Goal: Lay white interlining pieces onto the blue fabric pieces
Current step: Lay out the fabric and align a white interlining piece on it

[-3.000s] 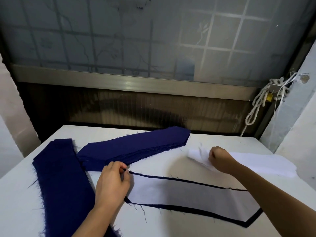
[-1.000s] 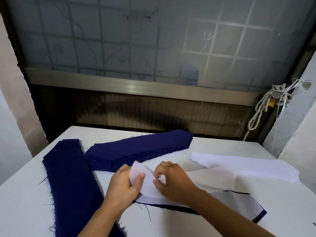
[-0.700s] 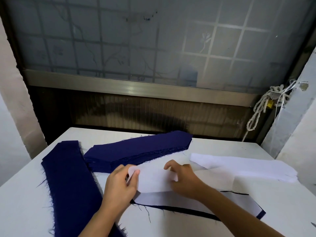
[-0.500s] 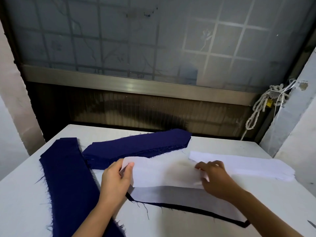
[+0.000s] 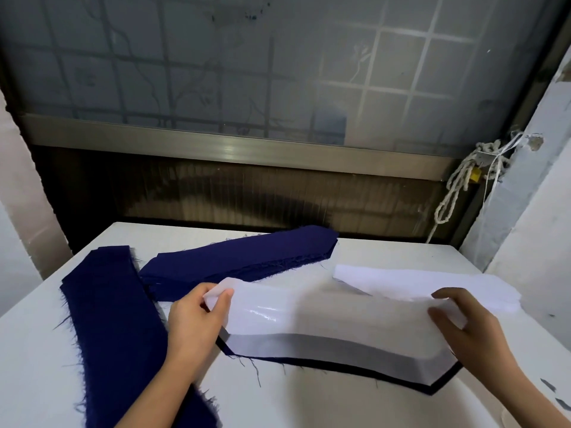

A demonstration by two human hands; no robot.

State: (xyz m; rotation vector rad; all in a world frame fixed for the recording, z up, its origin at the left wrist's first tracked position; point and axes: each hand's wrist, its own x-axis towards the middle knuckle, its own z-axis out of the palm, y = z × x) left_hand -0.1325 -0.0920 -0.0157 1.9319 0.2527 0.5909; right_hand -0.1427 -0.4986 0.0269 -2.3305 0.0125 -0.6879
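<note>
Interlining piece (image 5: 324, 307), long axis left-right

Bare left hand (image 5: 194, 322) and right hand (image 5: 472, 332), bare forearms (image 5: 148, 406)

Glossy white interlining piece (image 5: 324, 307), frayed matt blue cloth (image 5: 117, 329), smooth table (image 5: 309, 400)

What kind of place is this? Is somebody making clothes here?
Probably a small sewing or garment workshop. Stacks of cut blue fabric pieces lie on a white work table beside a pile of white interlining. The left hand and right hand hold one white piece over a blue piece.
</note>
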